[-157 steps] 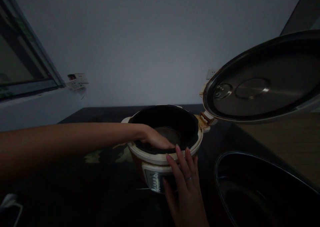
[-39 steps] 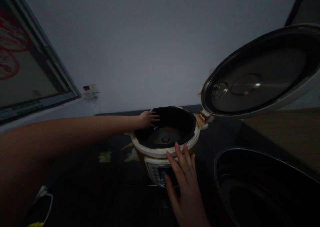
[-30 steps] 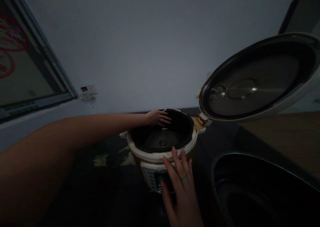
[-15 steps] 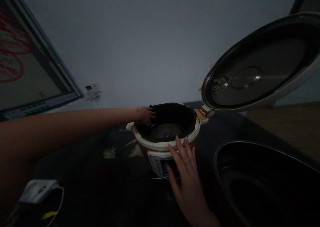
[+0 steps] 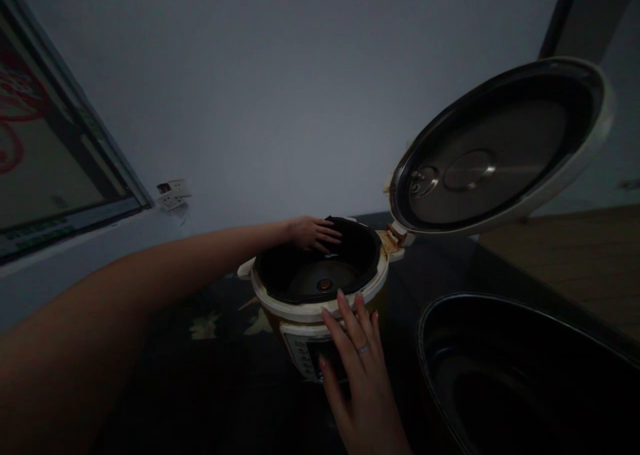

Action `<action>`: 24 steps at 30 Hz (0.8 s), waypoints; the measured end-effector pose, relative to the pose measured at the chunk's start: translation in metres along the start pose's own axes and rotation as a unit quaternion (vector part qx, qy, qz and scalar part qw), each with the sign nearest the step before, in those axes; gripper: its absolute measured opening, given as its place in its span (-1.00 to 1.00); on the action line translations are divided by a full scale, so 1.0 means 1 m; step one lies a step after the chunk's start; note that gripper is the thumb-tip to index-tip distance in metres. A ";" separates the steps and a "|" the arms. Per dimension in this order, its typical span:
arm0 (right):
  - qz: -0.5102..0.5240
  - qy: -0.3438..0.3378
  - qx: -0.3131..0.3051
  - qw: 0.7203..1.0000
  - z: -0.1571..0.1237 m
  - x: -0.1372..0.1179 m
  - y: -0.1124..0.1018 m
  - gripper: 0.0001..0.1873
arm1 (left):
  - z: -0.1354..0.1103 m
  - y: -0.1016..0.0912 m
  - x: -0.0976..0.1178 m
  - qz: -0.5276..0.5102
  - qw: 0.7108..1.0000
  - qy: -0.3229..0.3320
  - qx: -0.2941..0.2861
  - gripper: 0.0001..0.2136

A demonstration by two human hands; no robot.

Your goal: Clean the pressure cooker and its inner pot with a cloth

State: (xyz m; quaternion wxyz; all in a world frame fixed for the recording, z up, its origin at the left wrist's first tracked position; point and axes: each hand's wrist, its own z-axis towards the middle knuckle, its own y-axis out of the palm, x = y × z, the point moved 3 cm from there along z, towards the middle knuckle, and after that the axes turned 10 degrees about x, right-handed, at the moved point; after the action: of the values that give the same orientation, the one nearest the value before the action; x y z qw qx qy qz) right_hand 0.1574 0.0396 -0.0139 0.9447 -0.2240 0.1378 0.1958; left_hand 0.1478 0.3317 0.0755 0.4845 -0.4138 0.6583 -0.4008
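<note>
A white-rimmed electric cooker (image 5: 320, 311) stands with its lid (image 5: 515, 155) swung up to the right. Its inside is dark, with a pale round base and a small brownish knob in the middle. My left hand (image 5: 313, 233) reaches over the far left rim, fingers laid along the inner wall. Under it is a dark cloth-like piece (image 5: 329, 219), mostly hidden; one corner pokes out above the hand. My right hand (image 5: 355, 358), wearing a ring, rests on the cooker's front, fingertips on the rim and fingers spread, near the control panel (image 5: 305, 355).
A large dark oval pot (image 5: 425, 328) stands close on the right. Dark tabletop (image 5: 210, 381) with leaf-shaped patterns lies around the cooker. Behind is a pale wall (image 5: 280, 108) with sockets (image 5: 173, 195); a window (image 5: 65, 148) is at the left. The room is dim.
My left hand has moved right and further along the far inner wall, the dark piece moving with it. The view has shifted slightly. My right hand keeps its place on the cooker.
</note>
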 end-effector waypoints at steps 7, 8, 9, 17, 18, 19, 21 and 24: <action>-0.023 -0.014 0.016 1.000 -0.002 0.001 0.003 -0.34 | 0.035 0.004 0.015 -0.059 0.994 0.089 0.024 -0.56; -0.028 -0.014 0.017 0.999 -0.002 0.001 0.003 -0.33 | 0.037 0.005 0.017 -0.061 0.994 0.087 0.019 -0.56; -0.032 -0.013 0.020 0.999 -0.003 0.002 0.003 -0.33 | 0.037 0.005 0.017 -0.059 0.995 0.084 0.016 -0.55; -0.033 -0.023 0.020 0.999 -0.003 0.004 0.005 -0.35 | 0.001 0.007 -0.003 0.016 1.000 0.010 0.012 -0.57; -0.028 -0.019 0.018 0.999 -0.003 0.003 0.005 -0.36 | -0.007 0.006 -0.004 0.025 1.000 -0.005 0.012 -0.56; -0.023 -0.017 0.014 1.000 -0.002 0.002 0.004 -0.36 | -0.015 0.006 -0.005 0.033 0.999 -0.017 0.014 -0.57; -0.013 -0.007 0.007 1.000 -0.002 0.001 0.004 -0.36 | -0.030 0.005 -0.003 0.041 0.998 -0.038 0.019 -0.60; -0.001 0.008 -0.004 1.000 -0.002 0.001 0.004 -0.36 | -0.048 0.005 0.003 0.038 0.996 -0.078 0.002 -0.67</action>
State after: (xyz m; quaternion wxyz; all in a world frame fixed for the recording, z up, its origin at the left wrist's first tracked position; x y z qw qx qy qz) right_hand 0.1558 0.0421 -0.0179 0.9430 -0.2290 0.1445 0.1935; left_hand 0.1004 0.3370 0.0797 0.5500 -0.4169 0.6334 -0.3501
